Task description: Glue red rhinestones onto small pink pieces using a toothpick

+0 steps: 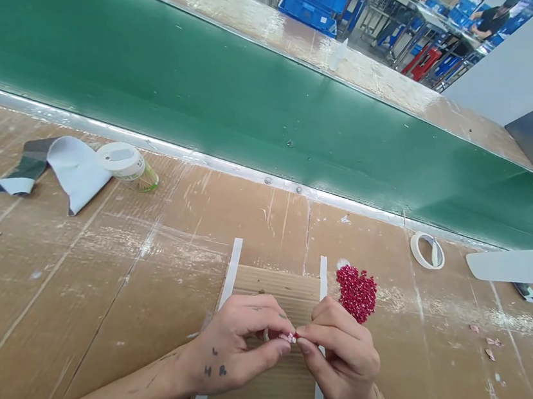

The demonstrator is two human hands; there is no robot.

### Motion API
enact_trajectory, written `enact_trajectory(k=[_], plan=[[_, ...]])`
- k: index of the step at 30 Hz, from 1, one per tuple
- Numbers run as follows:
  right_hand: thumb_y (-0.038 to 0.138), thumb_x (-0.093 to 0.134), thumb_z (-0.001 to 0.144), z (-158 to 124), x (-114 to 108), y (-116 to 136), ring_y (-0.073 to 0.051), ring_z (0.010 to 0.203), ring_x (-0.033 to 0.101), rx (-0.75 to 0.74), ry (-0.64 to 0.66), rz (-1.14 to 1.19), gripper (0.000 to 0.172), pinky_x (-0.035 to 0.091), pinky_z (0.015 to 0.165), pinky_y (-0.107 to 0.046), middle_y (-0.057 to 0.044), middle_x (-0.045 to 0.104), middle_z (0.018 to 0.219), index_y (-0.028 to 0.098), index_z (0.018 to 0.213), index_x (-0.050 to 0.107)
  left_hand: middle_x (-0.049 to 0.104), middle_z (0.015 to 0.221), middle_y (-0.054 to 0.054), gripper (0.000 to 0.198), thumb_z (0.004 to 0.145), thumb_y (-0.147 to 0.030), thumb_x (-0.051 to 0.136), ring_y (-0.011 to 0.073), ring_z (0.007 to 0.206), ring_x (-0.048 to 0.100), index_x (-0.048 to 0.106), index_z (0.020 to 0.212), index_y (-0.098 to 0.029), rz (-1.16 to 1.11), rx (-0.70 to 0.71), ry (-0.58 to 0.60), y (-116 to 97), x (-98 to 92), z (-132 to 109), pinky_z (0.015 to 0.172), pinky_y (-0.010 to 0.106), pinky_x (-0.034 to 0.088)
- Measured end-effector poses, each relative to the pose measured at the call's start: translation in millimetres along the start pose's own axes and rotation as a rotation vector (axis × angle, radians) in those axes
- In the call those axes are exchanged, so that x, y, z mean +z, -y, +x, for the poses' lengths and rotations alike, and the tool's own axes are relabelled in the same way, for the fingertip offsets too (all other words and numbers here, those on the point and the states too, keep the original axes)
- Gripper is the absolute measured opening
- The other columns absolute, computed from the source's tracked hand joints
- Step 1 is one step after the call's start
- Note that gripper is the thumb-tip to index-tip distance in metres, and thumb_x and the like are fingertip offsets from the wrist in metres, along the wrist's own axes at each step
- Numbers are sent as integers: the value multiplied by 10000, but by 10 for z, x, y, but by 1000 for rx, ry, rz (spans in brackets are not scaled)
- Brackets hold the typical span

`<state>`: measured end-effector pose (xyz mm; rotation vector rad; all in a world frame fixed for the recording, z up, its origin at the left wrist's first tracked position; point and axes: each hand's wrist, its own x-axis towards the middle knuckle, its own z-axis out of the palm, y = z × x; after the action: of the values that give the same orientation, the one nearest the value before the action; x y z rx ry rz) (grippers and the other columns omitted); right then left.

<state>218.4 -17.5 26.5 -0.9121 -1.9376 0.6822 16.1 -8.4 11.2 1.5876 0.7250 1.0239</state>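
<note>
My left hand (234, 344) and my right hand (341, 357) meet over a taped-down cardboard pad (263, 380) near the table's front edge. Both pinch a tiny red and pale piece (291, 337) between fingertips; I cannot make out what it is. Just behind my right hand lies a pile of small red beads (357, 293) on the table.
A green conveyor belt (212, 89) runs along the far side. At the left lie a white and grey strip (71, 169) and a white-lidded jar (127, 166) on its side. A tape ring (428, 250) and a white sheet (521, 264) sit right; pink scraps (491, 347) lie nearby.
</note>
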Motion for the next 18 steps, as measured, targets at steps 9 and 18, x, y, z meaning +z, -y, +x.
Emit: enact_trajectory(k=[9, 18], plan=[[73, 607, 884, -6, 8, -4, -144, 609, 525, -87, -19, -67, 173, 464, 533, -293, -25, 632, 684, 164, 1000, 698, 666, 721, 44, 162, 863, -111, 593, 131, 641, 599, 749, 863, -154, -26, -56, 12, -11, 22, -6, 578, 218, 482], [55, 613, 884, -2, -6, 1, -148, 610, 545, -140, -28, -109, 206, 497, 532, -296, -28, 660, 689, 151, 1040, 708, 646, 698, 37, 162, 868, -128, 593, 127, 636, 583, 753, 849, -149, -22, -72, 27, -35, 7, 10, 588, 212, 467]])
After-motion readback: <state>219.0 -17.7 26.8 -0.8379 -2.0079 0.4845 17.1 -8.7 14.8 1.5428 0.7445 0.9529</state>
